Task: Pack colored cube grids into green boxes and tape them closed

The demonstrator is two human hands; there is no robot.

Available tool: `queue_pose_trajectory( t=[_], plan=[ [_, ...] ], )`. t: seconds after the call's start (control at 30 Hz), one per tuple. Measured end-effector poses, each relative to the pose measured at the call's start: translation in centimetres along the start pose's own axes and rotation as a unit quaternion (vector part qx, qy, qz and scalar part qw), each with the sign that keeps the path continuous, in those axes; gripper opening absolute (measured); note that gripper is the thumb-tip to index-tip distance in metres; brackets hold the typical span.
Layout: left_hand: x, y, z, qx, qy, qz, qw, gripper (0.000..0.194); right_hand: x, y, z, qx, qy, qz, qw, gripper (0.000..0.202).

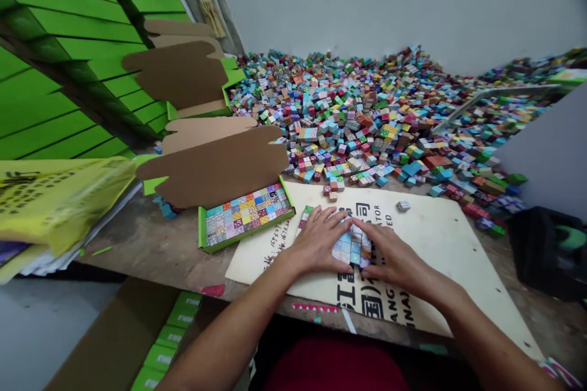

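On a cream cardboard sheet point(431, 226) with black printing lies a flat block of small patterned cubes point(351, 248), mostly light blue and purple. My left hand point(314, 243) closes round its left side, fingers along the far edge and thumb at the near edge. From the right, my right hand point(387, 255) presses against the same cubes, so both hands frame them. A short row of green, white and red cubes point(305, 217) shows beside my left fingers, partly covered. To the left, an open green box point(215, 249) is filled with rows of cubes.
A large heap of loose cubes point(330, 116) spreads to the wall. One grey cube point(402, 206) sits apart on the sheet. Brown box lids point(220, 165) stand raised at left, near stacked green boxes point(77, 43) and a yellow bag point(64, 195). A black object point(541, 256) stands right.
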State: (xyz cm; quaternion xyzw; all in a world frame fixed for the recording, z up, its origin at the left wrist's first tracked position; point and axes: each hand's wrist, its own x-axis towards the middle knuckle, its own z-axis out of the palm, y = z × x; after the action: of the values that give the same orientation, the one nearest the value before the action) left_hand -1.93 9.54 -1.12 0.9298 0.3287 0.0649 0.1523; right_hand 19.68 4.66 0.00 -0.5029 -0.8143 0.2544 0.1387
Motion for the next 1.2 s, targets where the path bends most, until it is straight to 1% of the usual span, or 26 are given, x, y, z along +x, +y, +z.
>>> queue_pose_trajectory(
  t=[0.13,0.33,0.4,0.47,0.53,0.57,0.6,0.63,0.67,0.7,0.77,0.83,0.93,0.97,1.03,1.1,1.2],
  plan=[
    [0.1,0.0,-0.1,0.002,0.001,-0.003,1.000,0.098,-0.2,0.6,0.2,0.017,0.004,-0.022,1.000,0.090],
    [0.0,0.0,-0.3,0.006,-0.001,0.000,1.000,0.102,-0.6,0.5,1.2,0.014,0.020,-0.014,1.000,0.091],
    [0.0,0.0,-0.3,0.010,-0.002,-0.001,1.000,0.101,-0.6,0.9,0.8,0.017,0.012,-0.034,0.999,0.090],
    [0.0,0.1,-0.3,0.012,-0.001,-0.002,1.000,0.100,-0.4,2.2,-0.5,0.010,0.019,-0.040,0.999,0.080],
    [0.0,0.1,-0.4,0.014,0.000,-0.001,1.000,0.099,0.2,4.3,-2.3,-0.029,0.080,0.008,0.996,0.058],
    [0.0,0.1,-0.4,0.014,-0.001,-0.002,1.000,0.099,0.5,5.6,-3.2,-0.061,0.127,0.055,0.988,0.046],
    [0.0,0.1,-0.4,0.013,-0.003,-0.004,1.000,0.100,0.8,6.9,-3.9,-0.104,0.167,0.108,0.975,0.039],
    [0.0,0.1,-0.4,0.010,-0.006,-0.007,1.000,0.100,1.1,8.0,-4.5,-0.137,0.177,0.146,0.964,0.035],
    [-0.1,0.2,-0.4,0.006,-0.009,-0.008,1.000,0.101,1.3,8.9,-4.8,-0.153,0.169,0.167,0.959,0.033],
    [-0.1,0.2,-0.4,0.002,-0.011,-0.010,1.000,0.101,1.5,9.6,-4.9,-0.161,0.155,0.176,0.959,0.031],
    [-0.1,0.2,-0.4,-0.006,-0.012,-0.011,1.000,0.101,1.6,10.0,-4.5,-0.154,0.121,0.167,0.966,0.031],
    [-0.2,0.2,-0.4,-0.011,-0.006,-0.013,1.000,0.100,1.7,9.4,-4.0,-0.168,0.115,0.169,0.964,0.032],
    [-0.2,0.1,-0.3,-0.012,-0.002,-0.011,1.000,0.100,2.8,7.0,-3.6,-0.209,0.143,0.185,0.950,0.034],
    [-0.2,0.1,-0.3,-0.012,-0.002,-0.009,1.000,0.101,3.5,6.0,-3.5,-0.204,0.154,0.177,0.951,0.034],
    [-0.2,0.1,-0.3,-0.012,-0.003,-0.008,1.000,0.100,5.5,3.7,-3.4,-0.160,0.155,0.138,0.965,0.032],
    [-0.2,0.2,-0.5,-0.013,0.001,-0.009,1.000,0.099,7.8,1.4,-3.0,-0.127,0.123,0.100,0.979,0.030],
    [-0.2,0.5,-0.9,-0.019,0.012,-0.003,1.000,0.098,11.1,-1.4,-1.8,-0.166,0.072,0.096,0.979,0.037]
  ],
)
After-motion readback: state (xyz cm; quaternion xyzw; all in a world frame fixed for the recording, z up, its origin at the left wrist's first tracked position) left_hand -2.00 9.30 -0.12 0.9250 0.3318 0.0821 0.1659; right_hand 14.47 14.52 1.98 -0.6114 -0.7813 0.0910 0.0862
